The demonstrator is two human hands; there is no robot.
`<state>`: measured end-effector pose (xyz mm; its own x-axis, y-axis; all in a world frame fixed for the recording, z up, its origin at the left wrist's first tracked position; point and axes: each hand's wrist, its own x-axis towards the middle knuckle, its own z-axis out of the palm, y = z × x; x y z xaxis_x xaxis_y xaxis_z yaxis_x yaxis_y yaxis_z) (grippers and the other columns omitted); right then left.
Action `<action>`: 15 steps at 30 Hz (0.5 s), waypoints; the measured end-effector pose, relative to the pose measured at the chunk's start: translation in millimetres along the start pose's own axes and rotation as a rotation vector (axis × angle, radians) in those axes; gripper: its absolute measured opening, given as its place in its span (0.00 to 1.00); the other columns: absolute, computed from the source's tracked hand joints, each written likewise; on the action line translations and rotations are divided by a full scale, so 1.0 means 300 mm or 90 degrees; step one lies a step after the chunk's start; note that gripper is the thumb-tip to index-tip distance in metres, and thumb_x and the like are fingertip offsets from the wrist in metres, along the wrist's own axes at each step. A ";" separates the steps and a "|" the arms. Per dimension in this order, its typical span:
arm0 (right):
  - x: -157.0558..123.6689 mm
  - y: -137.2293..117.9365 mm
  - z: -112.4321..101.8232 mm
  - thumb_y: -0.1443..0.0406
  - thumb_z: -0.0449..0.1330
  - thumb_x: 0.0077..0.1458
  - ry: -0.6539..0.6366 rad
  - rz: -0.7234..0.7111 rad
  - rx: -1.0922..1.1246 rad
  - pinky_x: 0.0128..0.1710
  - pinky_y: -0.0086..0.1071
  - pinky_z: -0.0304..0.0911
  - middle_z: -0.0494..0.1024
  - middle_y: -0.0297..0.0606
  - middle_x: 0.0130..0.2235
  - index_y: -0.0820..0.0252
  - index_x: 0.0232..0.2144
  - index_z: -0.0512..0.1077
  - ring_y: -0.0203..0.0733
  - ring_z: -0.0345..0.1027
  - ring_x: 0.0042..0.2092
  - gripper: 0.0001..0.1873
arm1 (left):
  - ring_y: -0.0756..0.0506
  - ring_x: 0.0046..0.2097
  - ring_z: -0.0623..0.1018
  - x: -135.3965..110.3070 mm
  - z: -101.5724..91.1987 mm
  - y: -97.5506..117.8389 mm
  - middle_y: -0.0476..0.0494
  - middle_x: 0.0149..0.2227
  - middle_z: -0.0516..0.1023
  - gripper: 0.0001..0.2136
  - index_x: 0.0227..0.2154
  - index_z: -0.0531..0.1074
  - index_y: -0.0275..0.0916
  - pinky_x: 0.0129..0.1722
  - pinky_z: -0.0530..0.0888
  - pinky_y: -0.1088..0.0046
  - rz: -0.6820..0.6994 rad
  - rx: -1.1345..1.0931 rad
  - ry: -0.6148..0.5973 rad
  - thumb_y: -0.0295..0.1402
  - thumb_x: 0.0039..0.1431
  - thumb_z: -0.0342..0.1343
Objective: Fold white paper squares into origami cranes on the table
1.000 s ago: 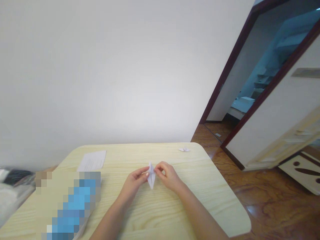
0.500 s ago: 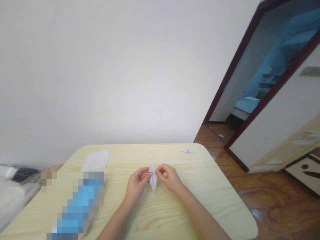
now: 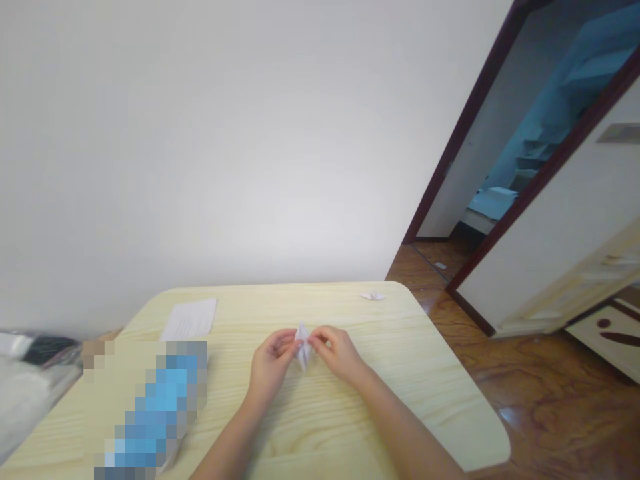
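Observation:
A small piece of folded white paper (image 3: 301, 332), narrow and pointed at its far and near ends, is held just above the middle of the table. My left hand (image 3: 272, 358) pinches it from the left, thumb on the near face. From the other side my right hand (image 3: 336, 350) grips its right edge between thumb and fingertips. The fingers hide part of the folds. Toward the far right of the table lies a second small folded paper figure (image 3: 373, 296), apart from both hands.
The pale wooden table (image 3: 430, 407) has rounded corners and stands against a white wall. On its left lie a printed white sheet (image 3: 189, 319) and a blurred-out blue object (image 3: 157, 407). White and black bags (image 3: 40, 360) sit left of the table. A doorway opens at right.
The folded paper has tilted and shows less of its length. My right fingertips have closed in on its right edge. The view has shifted slightly.

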<state>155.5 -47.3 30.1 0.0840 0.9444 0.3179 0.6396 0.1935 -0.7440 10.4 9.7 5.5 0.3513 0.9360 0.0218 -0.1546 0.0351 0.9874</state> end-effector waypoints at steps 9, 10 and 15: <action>-0.006 0.012 0.000 0.65 0.50 0.55 -0.009 -0.013 -0.047 0.30 0.25 0.54 0.70 0.33 0.26 0.61 0.27 0.68 0.33 0.62 0.30 0.09 | 0.46 0.29 0.75 0.006 -0.022 0.006 0.45 0.27 0.78 0.14 0.28 0.75 0.36 0.29 0.71 0.74 0.046 0.256 -0.097 0.42 0.47 0.53; -0.006 0.014 0.002 0.64 0.50 0.55 -0.012 0.000 -0.038 0.29 0.25 0.54 0.70 0.33 0.26 0.61 0.27 0.68 0.33 0.62 0.29 0.09 | 0.47 0.29 0.75 0.005 -0.024 0.008 0.45 0.26 0.78 0.14 0.28 0.76 0.36 0.30 0.70 0.74 0.061 0.276 -0.087 0.42 0.47 0.53; -0.002 0.021 0.012 0.60 0.52 0.54 -0.035 0.068 0.030 0.27 0.24 0.54 0.72 0.33 0.27 0.60 0.29 0.69 0.33 0.63 0.28 0.10 | 0.47 0.27 0.74 -0.005 -0.021 0.022 0.45 0.24 0.77 0.14 0.25 0.75 0.37 0.27 0.68 0.74 0.113 0.352 -0.037 0.42 0.48 0.52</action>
<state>156.7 -45.6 23.0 0.1079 0.9731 0.2034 0.5927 0.1013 -0.7990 3.2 10.7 10.9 0.4166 0.8896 0.1870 0.2843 -0.3229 0.9027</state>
